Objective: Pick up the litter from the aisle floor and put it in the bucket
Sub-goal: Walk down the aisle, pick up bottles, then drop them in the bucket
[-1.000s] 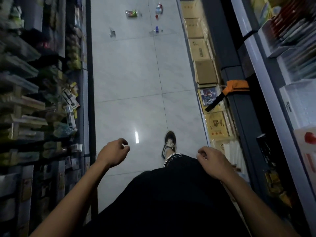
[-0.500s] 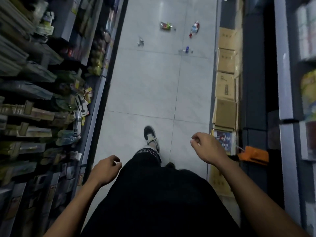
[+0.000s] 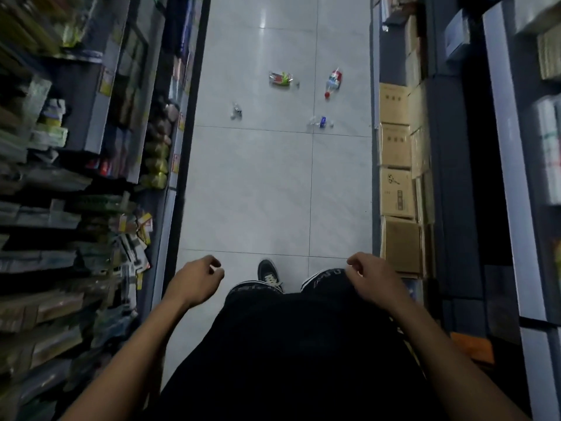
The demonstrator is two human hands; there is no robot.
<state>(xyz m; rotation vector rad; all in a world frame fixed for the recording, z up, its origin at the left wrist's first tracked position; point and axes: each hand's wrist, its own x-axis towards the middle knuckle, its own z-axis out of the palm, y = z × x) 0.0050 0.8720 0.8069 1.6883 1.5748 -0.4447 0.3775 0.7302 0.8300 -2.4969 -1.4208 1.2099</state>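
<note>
The pale grey tiled aisle floor [image 3: 261, 183] carries four litter pieces at its far end: a green-red wrapper [image 3: 281, 79], a red-capped plastic bottle [image 3: 333, 81], a small crumpled clear wrapper [image 3: 236, 111] and a blue-labelled clear bottle [image 3: 320, 122]; brown cardboard boxes [image 3: 394, 171] line its right edge.

Litter [image 3: 332, 81] on floor [image 3: 255, 183] between shelves [image 3: 76, 177] and boxes [image 3: 396, 192]

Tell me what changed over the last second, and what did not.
The person walked up the aisle: the four litter pieces, from the green wrapper to the small blue-capped bottle, sit lower and larger in view. The lead shoe switched sides mid-stride. Left hand and right hand stayed loosely curled and empty; no litter moved on the floor.
</note>
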